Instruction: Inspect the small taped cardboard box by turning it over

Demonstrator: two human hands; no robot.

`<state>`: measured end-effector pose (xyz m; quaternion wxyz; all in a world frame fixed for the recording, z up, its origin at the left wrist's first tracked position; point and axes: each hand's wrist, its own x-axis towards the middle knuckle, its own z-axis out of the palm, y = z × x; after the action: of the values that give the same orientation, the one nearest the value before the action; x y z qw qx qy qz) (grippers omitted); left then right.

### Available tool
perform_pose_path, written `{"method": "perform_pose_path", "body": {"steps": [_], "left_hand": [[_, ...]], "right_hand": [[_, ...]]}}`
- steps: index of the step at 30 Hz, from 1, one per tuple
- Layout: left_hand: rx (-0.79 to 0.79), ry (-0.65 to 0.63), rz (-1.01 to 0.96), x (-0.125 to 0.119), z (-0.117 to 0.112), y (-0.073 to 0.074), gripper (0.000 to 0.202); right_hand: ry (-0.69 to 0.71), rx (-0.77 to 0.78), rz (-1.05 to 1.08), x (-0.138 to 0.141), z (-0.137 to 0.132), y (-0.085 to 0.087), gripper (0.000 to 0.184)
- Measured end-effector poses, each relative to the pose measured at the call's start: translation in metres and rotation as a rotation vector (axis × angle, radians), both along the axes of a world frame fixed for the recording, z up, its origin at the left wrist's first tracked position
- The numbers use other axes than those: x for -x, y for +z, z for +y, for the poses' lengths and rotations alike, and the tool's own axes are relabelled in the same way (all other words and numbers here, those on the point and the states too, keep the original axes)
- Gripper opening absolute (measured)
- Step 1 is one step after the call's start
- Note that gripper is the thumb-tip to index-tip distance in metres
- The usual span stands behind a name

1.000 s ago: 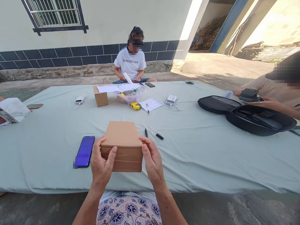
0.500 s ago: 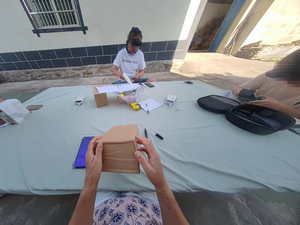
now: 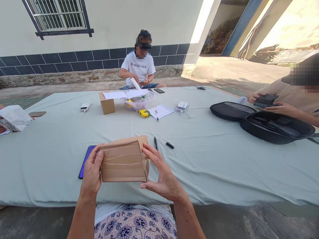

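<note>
A brown cardboard box (image 3: 122, 166) is held between my two hands above the near part of the table, its taped face tilted toward me. My left hand (image 3: 91, 169) grips its left side, thumb on the front face and fingers behind. On the right side, my right hand (image 3: 161, 176) is closed round the box, fingers on the upper edge and thumb at the lower corner. Partly hidden behind my left hand lies a phone (image 3: 86, 161) with a blue screen. Just beyond the box lie a black marker (image 3: 156, 143) and its black cap (image 3: 169, 145).
The table has a pale green cloth (image 3: 224, 172). Farther back are a small cardboard box (image 3: 107, 105), a plastic basket (image 3: 138, 105), a yellow tape measure (image 3: 144, 113), a written sheet (image 3: 163, 111) and an open black case (image 3: 276, 127). Other people sit around the table.
The box has tipped so its taped face turns more toward me. My left hand has shifted left and down; my right thumb has moved down to the lower corner.
</note>
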<state>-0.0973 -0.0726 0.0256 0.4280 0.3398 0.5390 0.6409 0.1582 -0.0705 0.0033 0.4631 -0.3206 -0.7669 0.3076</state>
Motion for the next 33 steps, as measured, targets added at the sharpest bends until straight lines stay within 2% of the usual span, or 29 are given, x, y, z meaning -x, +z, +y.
{"method": "perform_pose_path", "body": {"steps": [3, 8, 11, 16, 19, 21, 24, 28, 33], "left_hand": [[-0.099, -0.069, 0.004, -0.005, -0.007, 0.001, 0.071], [-0.303, -0.268, 0.109, -0.006, -0.011, -0.007, 0.081], [-0.337, -0.296, 0.225, -0.002, -0.011, -0.013, 0.085], [-0.314, -0.231, 0.457, -0.004, -0.013, -0.014, 0.074], [-0.336, -0.179, 0.606, -0.014, -0.015, -0.012, 0.070], [-0.366, -0.143, 0.739, -0.023, -0.017, -0.010, 0.070], [-0.406, -0.038, 0.902, -0.038, -0.018, -0.010, 0.077], [-0.323, 0.068, 0.932, -0.053, -0.019, -0.012, 0.092], [-0.263, 0.162, 0.905, -0.055, -0.018, -0.015, 0.099]], "right_hand": [[-0.046, 0.032, 0.113, -0.002, 0.003, -0.002, 0.089], [-0.101, 0.078, 0.287, -0.002, 0.002, -0.004, 0.076], [-0.113, 0.130, 0.347, -0.001, 0.003, -0.006, 0.074], [-0.142, 0.204, 0.389, 0.002, 0.005, -0.010, 0.070], [-0.211, 0.227, 0.400, 0.007, 0.004, -0.010, 0.066], [-0.310, 0.257, 0.396, 0.013, 0.002, -0.011, 0.071], [-0.448, 0.297, 0.373, 0.025, -0.002, -0.012, 0.092], [-0.521, 0.293, 0.353, 0.039, -0.008, -0.009, 0.110], [-0.510, 0.250, 0.323, 0.043, -0.010, -0.004, 0.109]]}}
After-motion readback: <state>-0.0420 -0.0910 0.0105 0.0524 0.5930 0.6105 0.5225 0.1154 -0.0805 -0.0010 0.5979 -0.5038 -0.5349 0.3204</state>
